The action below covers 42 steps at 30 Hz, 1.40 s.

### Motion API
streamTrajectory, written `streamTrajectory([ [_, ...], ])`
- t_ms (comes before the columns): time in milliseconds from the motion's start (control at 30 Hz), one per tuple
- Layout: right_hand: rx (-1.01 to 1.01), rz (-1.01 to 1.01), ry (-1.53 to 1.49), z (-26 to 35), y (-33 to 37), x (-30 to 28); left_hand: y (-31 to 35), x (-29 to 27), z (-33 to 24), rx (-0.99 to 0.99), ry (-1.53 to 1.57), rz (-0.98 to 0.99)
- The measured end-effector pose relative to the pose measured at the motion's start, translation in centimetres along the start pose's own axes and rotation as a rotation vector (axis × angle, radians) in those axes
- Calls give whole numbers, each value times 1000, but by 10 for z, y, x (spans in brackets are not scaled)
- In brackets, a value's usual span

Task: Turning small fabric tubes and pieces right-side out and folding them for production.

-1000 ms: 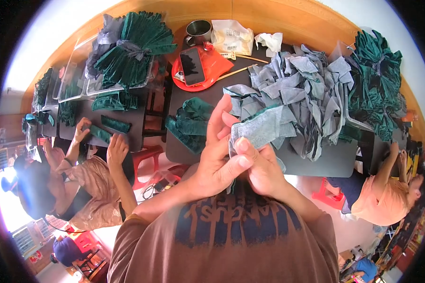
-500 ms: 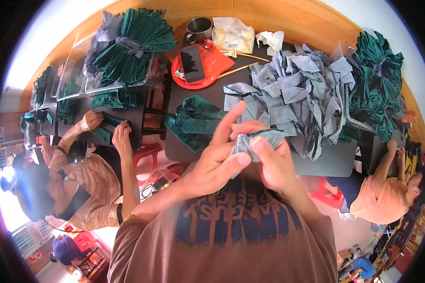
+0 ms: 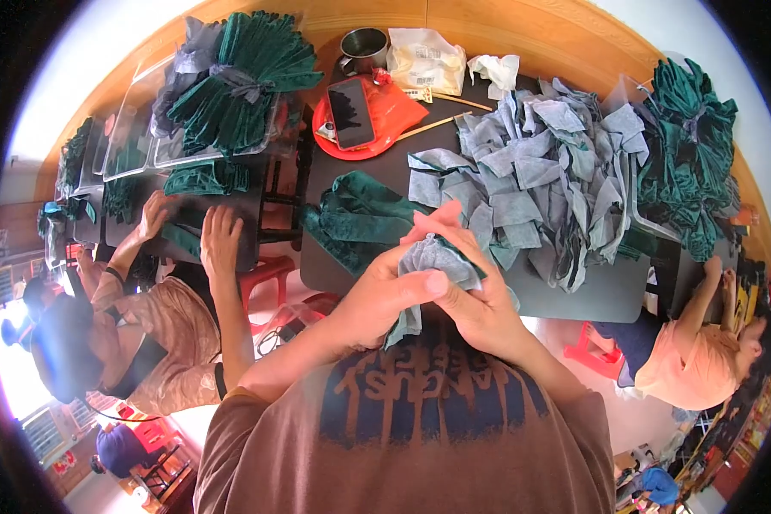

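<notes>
There at the back of the table (image 3: 584, 295), a phone (image 3: 351, 114) with a dark screen lay on a red tray (image 3: 360, 155), a metal mug (image 3: 362, 51) just behind! Right beside the mug sat a pale wrapped package (image 3: 425, 64), then a crumpled white tissue (image 3: 494, 74), with two thin wooden sticks (image 3: 434, 125) slanting in front. Over left, a co-worker in brown (image 3: 176, 343) was near a red stool (image 3: 267, 274); out right, another in peach (image 3: 690, 360), a second red stool (image 3: 593, 353) close by!

A textile workshop. Grey cloth pieces (image 3: 522, 163) lie heaped on the worktop (image 3: 591, 296), bundled green velvet (image 3: 690, 141) to its right. To its left, a co-worker (image 3: 167, 338) handles green strips (image 3: 182, 239).
</notes>
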State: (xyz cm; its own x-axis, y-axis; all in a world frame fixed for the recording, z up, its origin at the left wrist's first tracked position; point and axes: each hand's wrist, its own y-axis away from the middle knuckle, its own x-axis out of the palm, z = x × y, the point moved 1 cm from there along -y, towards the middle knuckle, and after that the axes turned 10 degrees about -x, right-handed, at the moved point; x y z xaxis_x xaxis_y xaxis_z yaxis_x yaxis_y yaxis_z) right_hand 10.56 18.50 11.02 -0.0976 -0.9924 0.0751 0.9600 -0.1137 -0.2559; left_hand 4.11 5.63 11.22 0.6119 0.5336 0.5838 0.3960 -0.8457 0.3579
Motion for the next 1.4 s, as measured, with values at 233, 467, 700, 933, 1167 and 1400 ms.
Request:
streamTrajectory([
  [233,191,-33,-687,10,12,-11,-1,-4,-9,-64,-11,31],
  [467,250,-115,-623,2,16,-13,-1,-2,-14,-3,-216,119],
  [700,122,-137,-588,-3,17,-7,4,-1,-13,-11,-198,125],
  [933,-171,-181,-214,4,16,-4,1,-5,-4,187,-263,46],
  [1167,-412,-90,222,14,9,-8,6,0,-19,447,-826,-151],
  [1400,-699,-107,448,13,1,-4,4,7,-6,716,-835,-288],
])
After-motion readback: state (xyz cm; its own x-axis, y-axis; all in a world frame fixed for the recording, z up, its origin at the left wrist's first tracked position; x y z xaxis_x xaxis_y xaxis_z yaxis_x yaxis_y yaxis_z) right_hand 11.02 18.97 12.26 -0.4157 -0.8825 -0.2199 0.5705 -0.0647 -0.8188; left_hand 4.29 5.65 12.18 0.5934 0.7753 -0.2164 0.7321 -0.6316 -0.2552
